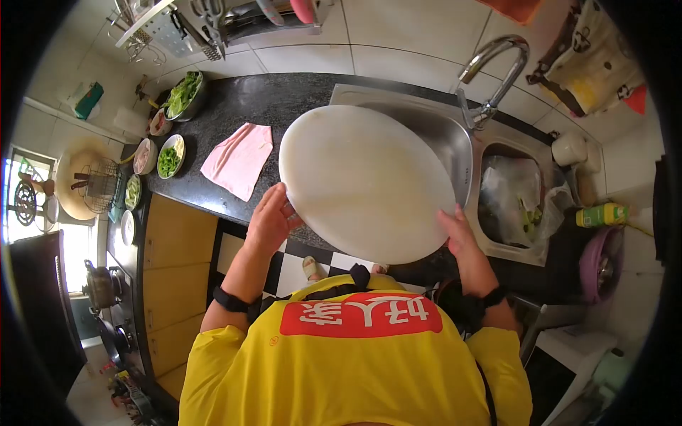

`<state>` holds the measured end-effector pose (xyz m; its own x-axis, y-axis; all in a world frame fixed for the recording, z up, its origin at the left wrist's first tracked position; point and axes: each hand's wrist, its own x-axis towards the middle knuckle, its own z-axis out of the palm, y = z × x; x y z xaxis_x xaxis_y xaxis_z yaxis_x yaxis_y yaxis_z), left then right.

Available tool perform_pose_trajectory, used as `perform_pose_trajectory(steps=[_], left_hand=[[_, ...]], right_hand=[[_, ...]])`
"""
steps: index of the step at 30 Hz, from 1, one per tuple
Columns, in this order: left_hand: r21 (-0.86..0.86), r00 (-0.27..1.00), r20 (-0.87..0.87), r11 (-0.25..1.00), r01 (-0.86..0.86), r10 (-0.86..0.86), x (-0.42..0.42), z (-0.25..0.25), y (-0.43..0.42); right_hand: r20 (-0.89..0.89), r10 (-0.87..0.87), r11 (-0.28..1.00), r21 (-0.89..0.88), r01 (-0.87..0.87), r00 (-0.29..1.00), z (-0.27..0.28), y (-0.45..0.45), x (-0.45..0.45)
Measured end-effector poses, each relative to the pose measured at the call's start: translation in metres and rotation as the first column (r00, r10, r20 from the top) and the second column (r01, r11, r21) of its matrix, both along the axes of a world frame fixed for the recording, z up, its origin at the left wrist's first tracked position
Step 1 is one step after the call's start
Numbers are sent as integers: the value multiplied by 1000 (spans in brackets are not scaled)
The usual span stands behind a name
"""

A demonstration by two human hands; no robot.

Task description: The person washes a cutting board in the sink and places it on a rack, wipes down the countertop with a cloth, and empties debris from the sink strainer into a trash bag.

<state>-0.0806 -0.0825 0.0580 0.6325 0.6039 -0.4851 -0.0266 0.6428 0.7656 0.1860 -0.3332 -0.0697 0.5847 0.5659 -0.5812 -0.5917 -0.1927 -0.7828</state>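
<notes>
A large round white cutting board point(366, 181) is held up between my two hands, tilted over the front of the sink and the counter edge. My left hand point(271, 219) grips its left rim, fingers partly behind it. On the opposite rim, my right hand point(458, 231) has its thumb on the face, with the other fingers largely hidden. A pink cloth point(240, 160) lies flat on the dark counter to the left of the board. Behind the board, the steel sink basin point(455, 153) is partly covered.
A chrome faucet point(490, 78) arches over the sink. Plastic bags with greens point(515, 202) fill the right basin. Bowls of cut vegetables, including green pieces point(170, 157) and leafy greens point(183, 96), stand at the counter's left end. A purple basin point(601, 263) sits at right.
</notes>
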Motion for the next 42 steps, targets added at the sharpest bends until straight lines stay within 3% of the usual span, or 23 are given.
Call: perform_pose_trajectory(steps=[2,4,6,7,10,12,13,14,15,16,18,20,23,24,25,27,28,29,31,32,35,37,42], left_hand=[[171,1000,-26,985,19,-15,8,-14,1],[134,999,-18,991,-25,28,19,-7,1],[198,996,-35,977,-73,81,27,-5,7],[198,996,-40,978,-65,75,30,-3,9],[173,994,-14,979,-108,112,41,5,12],[159,990,-11,977,-139,142,45,8,5],[131,993,14,984,-116,116,46,7,5],[107,995,42,990,-96,92,47,6,5],[122,989,-25,983,-140,144,57,15,-5],[115,988,-21,982,-148,151,63,16,-10],[110,993,6,987,-117,117,74,21,-13],[176,999,-27,984,-21,26,79,29,-9],[227,991,36,967,116,-128,75,30,6],[265,964,96,940,215,-247,73,30,15],[266,962,108,939,216,-251,68,32,29],[588,850,-151,645,487,-504,56,32,66],[679,765,-307,433,593,-566,54,30,81],[715,881,-263,534,452,-394,57,24,94],[868,912,-368,284,408,-182,67,-10,146],[850,865,-492,164,501,-96,76,-23,172],[886,882,-454,44,462,-126,117,-68,231],[772,778,-625,-188,607,-53,148,-85,252],[626,626,-777,-185,757,-69,214,-115,266]], right_hand=[[-9,-26,1000,15,26,1000,36,-7,-5],[-15,-63,997,32,63,998,48,-19,-3],[-224,-11,963,262,71,974,48,-37,1],[-230,-17,962,260,78,973,51,-46,3],[-333,161,943,330,-45,929,72,-69,10],[-81,238,968,-64,-243,968,83,-74,11],[-81,245,966,-59,-250,966,96,-74,5],[486,388,915,-305,-264,783,113,-72,-6],[815,509,860,-495,-121,277,128,-65,-15],[818,510,860,-491,-138,268,140,-54,-22],[909,407,895,-416,-160,-87,157,-29,-38],[899,419,871,-438,-223,-127,151,-4,-47],[900,300,897,-379,-228,-316,115,27,-46],[897,302,897,-382,-221,-323,114,28,-45],[937,269,924,-316,-216,-223,114,28,-45],[969,247,953,-245,-180,-12,130,33,-54],[965,260,949,-260,-179,-21,131,37,-56],[972,233,957,-228,-179,8,131,39,-56],[967,249,956,-238,-170,47,123,35,-52],[966,255,957,-247,-153,39,121,35,-53],[942,329,940,-320,-118,67,118,36,-62],[936,345,937,-339,-86,69,116,35,-70],[940,336,942,-337,0,59,119,43,-74]])
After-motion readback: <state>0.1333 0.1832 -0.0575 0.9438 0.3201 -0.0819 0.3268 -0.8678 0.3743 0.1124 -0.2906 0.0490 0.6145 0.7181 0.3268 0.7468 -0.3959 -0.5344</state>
